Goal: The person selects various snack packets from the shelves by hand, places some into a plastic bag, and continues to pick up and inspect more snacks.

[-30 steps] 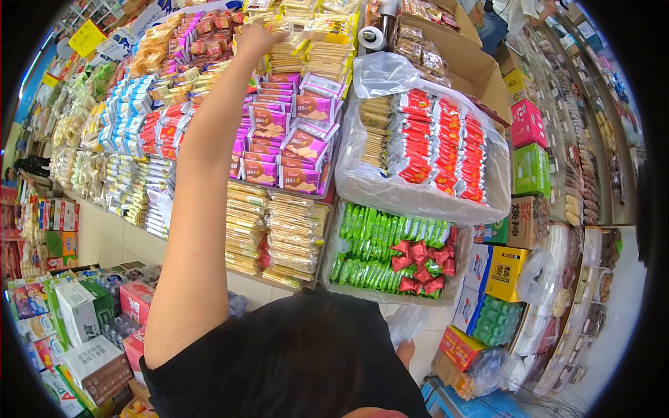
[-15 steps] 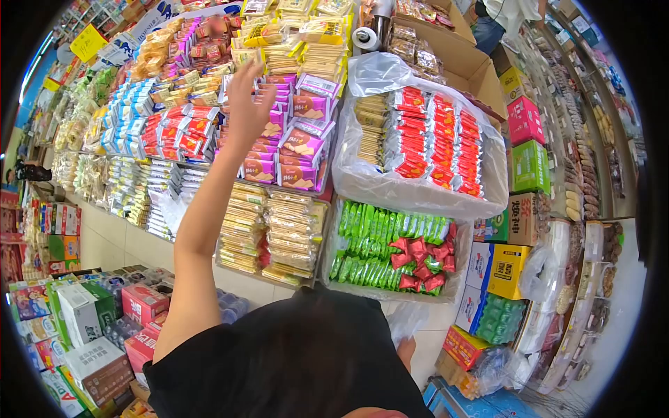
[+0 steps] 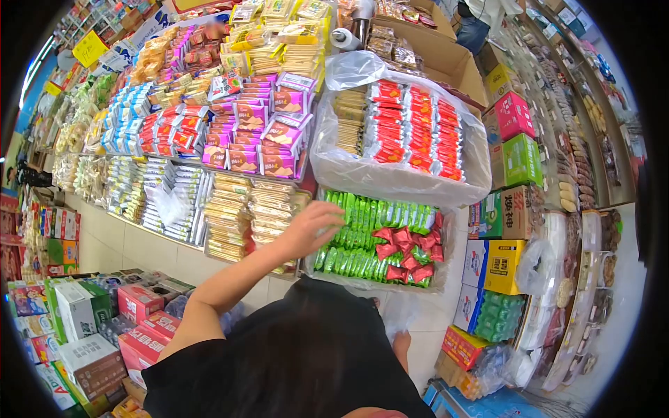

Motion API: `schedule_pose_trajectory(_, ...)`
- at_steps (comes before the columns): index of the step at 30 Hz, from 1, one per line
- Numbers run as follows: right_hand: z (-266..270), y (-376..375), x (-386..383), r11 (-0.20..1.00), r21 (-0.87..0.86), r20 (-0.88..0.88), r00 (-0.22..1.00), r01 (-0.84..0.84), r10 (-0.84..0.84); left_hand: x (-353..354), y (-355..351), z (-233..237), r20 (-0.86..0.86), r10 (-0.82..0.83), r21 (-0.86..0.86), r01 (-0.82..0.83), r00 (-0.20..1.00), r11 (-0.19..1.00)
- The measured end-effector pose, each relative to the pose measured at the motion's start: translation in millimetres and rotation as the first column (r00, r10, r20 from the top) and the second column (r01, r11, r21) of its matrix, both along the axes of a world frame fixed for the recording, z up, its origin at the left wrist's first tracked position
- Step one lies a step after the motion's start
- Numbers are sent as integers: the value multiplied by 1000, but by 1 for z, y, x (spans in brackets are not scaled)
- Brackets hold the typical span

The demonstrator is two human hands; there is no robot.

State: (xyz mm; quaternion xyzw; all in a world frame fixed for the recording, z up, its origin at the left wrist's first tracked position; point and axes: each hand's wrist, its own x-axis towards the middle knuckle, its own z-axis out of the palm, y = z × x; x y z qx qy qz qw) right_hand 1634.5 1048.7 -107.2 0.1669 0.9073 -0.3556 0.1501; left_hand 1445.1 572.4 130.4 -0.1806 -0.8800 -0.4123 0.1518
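Observation:
My left hand (image 3: pixel 313 228) hovers over the left edge of a box of green snack packets (image 3: pixel 376 210), its fingers loosely bent and apart, with nothing in them. Red-wrapped packets (image 3: pixel 404 240) lie on top of the green ones at the right of that box. Low beside my body, my right hand (image 3: pixel 402 343) is partly hidden by my black shirt and holds a clear plastic bag (image 3: pixel 403 310). Left of the green box stand stacks of thin yellowish packs (image 3: pixel 226 216).
Behind the green box is a plastic-lined carton (image 3: pixel 470 188) of red packets. Purple wafer packs (image 3: pixel 279 132) are piled to its left. Drink cartons (image 3: pixel 146 341) stand on the floor at left; a yellow box (image 3: pixel 505 268) and shelves line the right.
My left hand has come down and right, from above the purple packs to the green packets. The view has shifted slightly; my right hand stays low with the bag.

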Motion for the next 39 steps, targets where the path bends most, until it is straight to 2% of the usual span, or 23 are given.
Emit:
schedule_pose_trajectory(2, 8, 5, -1, 1000, 8, 12, 1000, -8, 8, 9, 33, -5, 45, -41, 30, 39, 998, 999)
schedule_pose_trajectory(5, 15, 24, 2, 999, -33, 29, 999, 28, -27, 23, 81, -12, 189, -227, 99, 212, 955, 972)
schedule_pose_trajectory(8, 4, 57, 14, 998, -42, 2, 999, 36, -36, 34, 130, -25, 188, -237, 92, 223, 953, 970)
schedule_pose_trajectory(10, -6, 82, 25, 983, -104, 74, 987, 149, -142, 38, 159, -32, 236, -252, 54, 246, 939, 968)
schedule_pose_trajectory(13, -13, 120, 50, 989, -38, 12, 990, 144, -144, 47, 203, -49, 315, -140, -77, 173, 939, 982)
schedule_pose_trajectory(14, -8, 130, 56, 987, -46, 9, 988, 152, -152, 48, 216, -56, 312, -145, -86, 180, 939, 980)
schedule_pose_trajectory(16, -1, 158, 74, 978, -74, 54, 980, 198, -194, 54, 242, -70, 288, -23, -194, 82, 957, 978)
schedule_pose_trajectory(19, -7, 201, 107, 967, -48, 76, 967, 249, -245, 59, 268, -89, 274, 2, -236, 65, 962, 970)
schedule_pose_trajectory(20, -33, 225, 131, 966, -50, 75, 965, 254, -250, 61, 274, -95, 280, 31, -250, 41, 960, 967)
schedule_pose_trajectory(22, -94, 270, 171, 958, 103, 101, 955, 269, -279, 68, 284, -108, 270, 53, -265, 21, 961, 964)
schedule_pose_trajectory(24, -61, 277, 169, 949, 111, 100, 947, 295, -306, 73, 289, -120, 331, 95, -320, 17, 939, 947)
schedule_pose_trajectory(25, -58, 284, 174, 941, 122, 104, 939, 315, -328, 75, 292, -121, 309, 131, -400, 4, 942, 916)
schedule_pose_trajectory(28, -59, 297, 175, 947, 33, 48, 945, 321, -322, 76, 296, -120, 244, 158, -433, -38, 957, 901)
schedule_pose_trajectory(30, -56, 301, 164, 956, 48, 43, 956, 289, -291, 77, 298, -122, 228, 166, -457, -45, 960, 888)
schedule_pose_trajectory(32, -47, 299, 144, 963, 65, 38, 963, 263, -265, 77, 301, -118, 281, 172, -469, -21, 944, 883)
schedule_pose_trajectory(35, -36, 292, 113, 946, -1, 144, 936, 324, -321, 75, 305, -118, 301, 212, -503, -34, 930, 863)
schedule_pose_trajectory(37, -32, 292, 96, 922, -136, 153, 927, 363, -342, 76, 309, -119, 295, 233, -517, -50, 927, 854)
schedule_pose_trajectory(39, -28, 295, 81, 948, -90, 117, 948, 306, -295, 74, 310, -121, 298, 263, -544, -63, 918, 837)
